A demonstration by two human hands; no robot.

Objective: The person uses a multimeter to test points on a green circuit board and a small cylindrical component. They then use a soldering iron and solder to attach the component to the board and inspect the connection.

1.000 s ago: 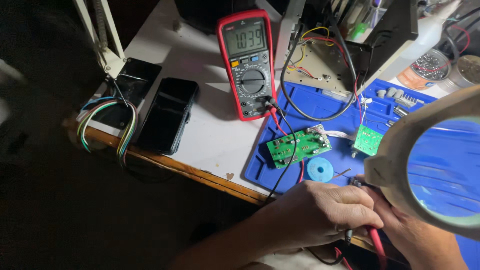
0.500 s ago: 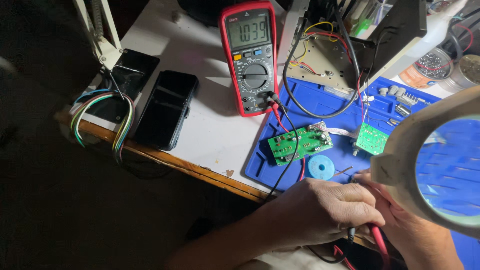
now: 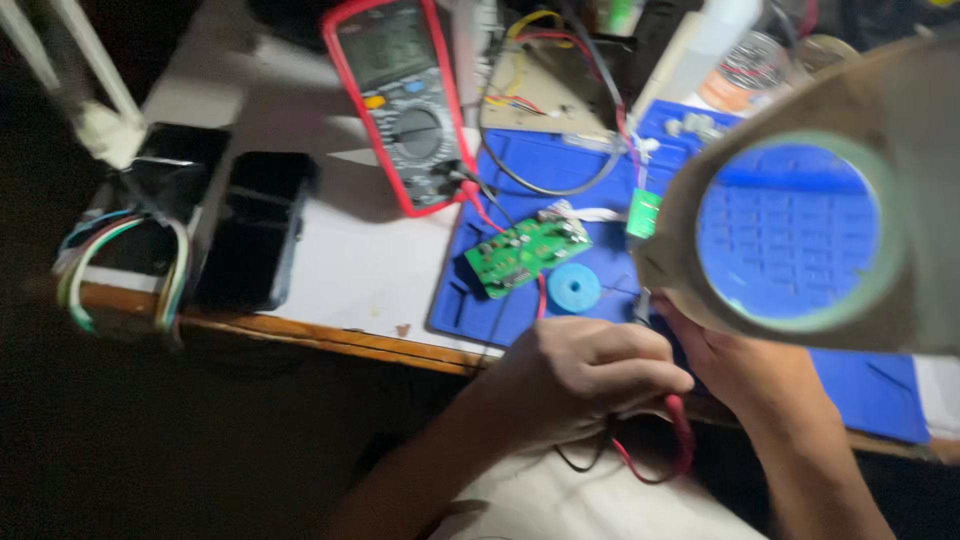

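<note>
At the left edge of the tabletop (image 3: 340,290) a bundle of coloured wires (image 3: 120,270) hangs beside two dark phones (image 3: 255,230). Further right lies a red multimeter (image 3: 405,100), its leads running down over a blue mat (image 3: 560,170) past a green circuit board (image 3: 525,252) and a small blue spool (image 3: 574,288). The left hand (image 3: 585,375) is curled, pinching a red probe lead (image 3: 680,425); the right hand (image 3: 745,365) sits touching it under a round magnifier (image 3: 790,235), its grip hidden.

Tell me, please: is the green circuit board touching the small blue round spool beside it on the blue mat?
Apart. The head view shows a strip of blue mat between the green circuit board and the blue spool.
</note>
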